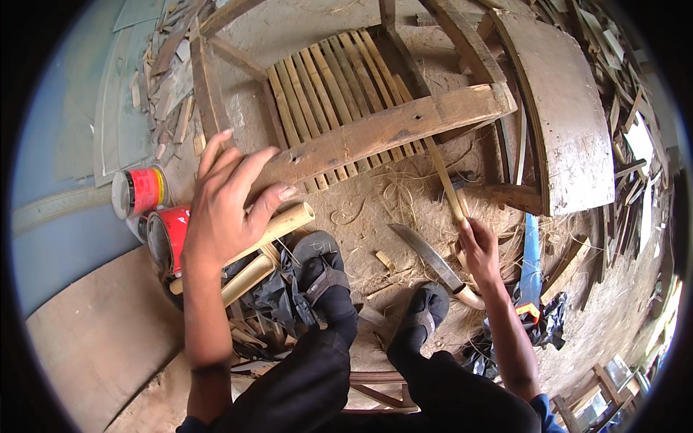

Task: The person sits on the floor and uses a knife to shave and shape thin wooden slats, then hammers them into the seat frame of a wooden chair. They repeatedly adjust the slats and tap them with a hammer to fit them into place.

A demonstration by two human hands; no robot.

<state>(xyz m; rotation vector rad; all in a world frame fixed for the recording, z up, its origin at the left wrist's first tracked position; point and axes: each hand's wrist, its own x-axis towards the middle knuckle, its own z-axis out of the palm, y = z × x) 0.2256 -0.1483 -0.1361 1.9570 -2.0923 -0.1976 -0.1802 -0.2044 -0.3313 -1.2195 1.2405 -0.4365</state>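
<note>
A wooden chair frame (375, 130) stands in front of me, with a row of bamboo slats (325, 86) across its seat. My left hand (231, 195) is open, its fingers spread at the near left end of the frame's front rail (426, 115). At the right, my right hand (478, 249) is closed round the lower end of a thin bamboo strip (442, 169). That strip runs up beneath the rail toward the right side of the slats. A curved machete (429, 258) with a wooden handle lies on the floor beside my right hand.
A hammer (458, 186) and shavings lie under the frame. Right of my hand is a blue-bladed handsaw (530, 260). Bamboo poles (249, 278) and red cans (170, 234) are at the left. A curved panel (563, 108) and scrap wood (635, 166) stand at the right.
</note>
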